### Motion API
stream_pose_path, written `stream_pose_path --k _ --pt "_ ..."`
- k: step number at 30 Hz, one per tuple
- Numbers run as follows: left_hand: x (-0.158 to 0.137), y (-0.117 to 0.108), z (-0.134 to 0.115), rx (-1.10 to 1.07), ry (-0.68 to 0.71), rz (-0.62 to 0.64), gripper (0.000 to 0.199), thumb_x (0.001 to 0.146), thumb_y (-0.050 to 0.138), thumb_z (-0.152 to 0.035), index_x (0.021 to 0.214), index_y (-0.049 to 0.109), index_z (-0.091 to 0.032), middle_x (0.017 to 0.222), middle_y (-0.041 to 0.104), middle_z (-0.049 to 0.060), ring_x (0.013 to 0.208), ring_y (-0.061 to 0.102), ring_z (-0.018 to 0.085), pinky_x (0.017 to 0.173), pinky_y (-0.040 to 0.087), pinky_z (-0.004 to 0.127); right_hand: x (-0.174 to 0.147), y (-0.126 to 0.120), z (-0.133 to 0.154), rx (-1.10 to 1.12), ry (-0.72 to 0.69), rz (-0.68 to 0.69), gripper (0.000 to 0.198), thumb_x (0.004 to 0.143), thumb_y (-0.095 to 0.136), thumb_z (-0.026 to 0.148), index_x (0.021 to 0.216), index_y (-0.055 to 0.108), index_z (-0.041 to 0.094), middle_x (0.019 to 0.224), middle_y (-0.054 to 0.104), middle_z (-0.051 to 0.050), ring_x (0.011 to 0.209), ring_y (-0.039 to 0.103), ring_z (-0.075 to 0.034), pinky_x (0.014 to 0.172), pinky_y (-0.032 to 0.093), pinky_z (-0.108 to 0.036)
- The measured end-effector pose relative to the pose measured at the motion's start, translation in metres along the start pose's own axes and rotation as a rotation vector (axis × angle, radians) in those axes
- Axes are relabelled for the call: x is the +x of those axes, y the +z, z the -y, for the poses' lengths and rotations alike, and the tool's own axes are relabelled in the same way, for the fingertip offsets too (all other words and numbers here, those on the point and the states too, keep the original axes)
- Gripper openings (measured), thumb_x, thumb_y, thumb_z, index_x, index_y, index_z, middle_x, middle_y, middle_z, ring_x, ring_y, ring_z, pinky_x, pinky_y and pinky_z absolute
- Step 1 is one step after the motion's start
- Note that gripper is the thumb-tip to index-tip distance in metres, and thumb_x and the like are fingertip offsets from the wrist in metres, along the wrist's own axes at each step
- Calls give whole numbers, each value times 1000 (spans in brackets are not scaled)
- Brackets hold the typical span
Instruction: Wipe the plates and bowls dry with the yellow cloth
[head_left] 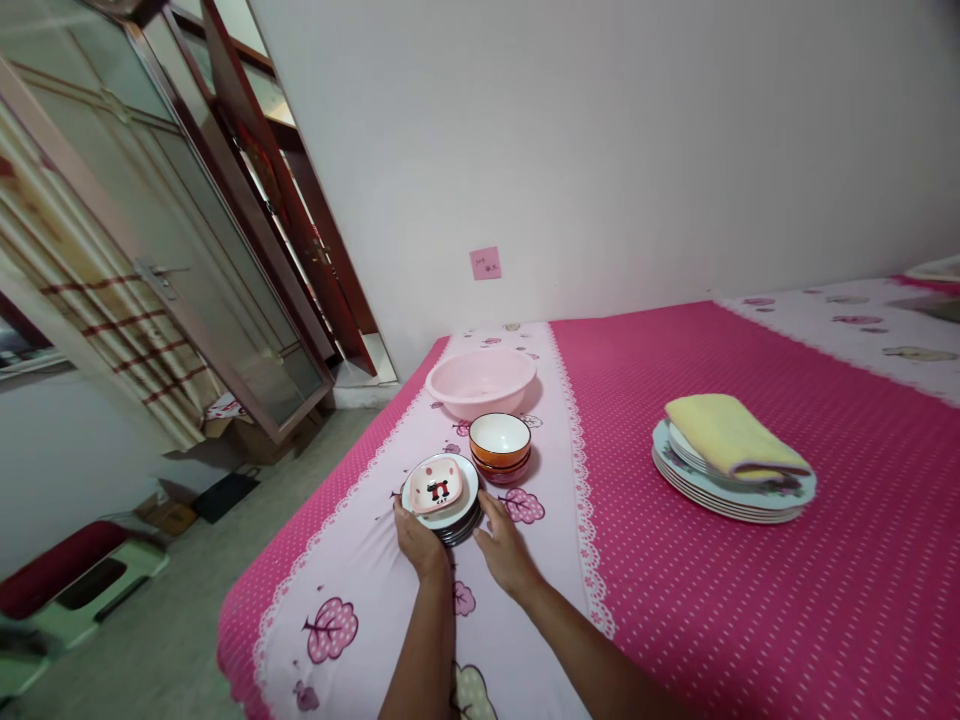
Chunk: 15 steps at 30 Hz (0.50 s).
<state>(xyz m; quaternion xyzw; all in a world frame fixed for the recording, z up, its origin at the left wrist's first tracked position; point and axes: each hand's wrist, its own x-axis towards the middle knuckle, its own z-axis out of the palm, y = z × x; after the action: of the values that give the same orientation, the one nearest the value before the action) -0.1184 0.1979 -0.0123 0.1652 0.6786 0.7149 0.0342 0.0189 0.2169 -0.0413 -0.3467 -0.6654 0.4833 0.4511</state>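
A stack of small plates (468,508), white on top with dark edges below, sits on the bed cover. On its top plate rests a small pink square dish (436,484) with a cartoon figure and red spots. My left hand (420,542) cups the stack's near left edge. From the right side, my right hand (506,545) holds the rim, fingers against the edge and thumb bent toward it. Just behind the right fingertips stands a stack of bowls (501,452), orange outside and white within. Parts of the plates' left rim are hidden by my left fingers.
Behind the bowls is a pink basin (480,384). To the right, a folded yellow cloth (735,435) lies on a stack of larger plates (720,500). A pink paper note (485,263) is on the wall. The bed's edge (315,520) drops to the floor at left.
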Motion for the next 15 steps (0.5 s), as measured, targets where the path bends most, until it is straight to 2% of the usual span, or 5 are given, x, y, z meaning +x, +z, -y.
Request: stream_pose_path --k 6,15 --pt "-2 -1 2 34 4 -31 45 100 58 -45 137 58 -21 144 58 12 132 55 31 111 44 59 9 2 -3 -36 -20 2 52 97 67 38 145 54 24 158 45 -12 144 43 -35 117 35 -63" --pt "-5 0 0 71 -42 -87 41 99 59 -44 133 60 -20 135 63 11 121 62 28 104 51 54 19 3 -3 -44 -25 -21 45 97 67 37 139 58 23 153 50 -11 138 50 -33 113 41 -61"
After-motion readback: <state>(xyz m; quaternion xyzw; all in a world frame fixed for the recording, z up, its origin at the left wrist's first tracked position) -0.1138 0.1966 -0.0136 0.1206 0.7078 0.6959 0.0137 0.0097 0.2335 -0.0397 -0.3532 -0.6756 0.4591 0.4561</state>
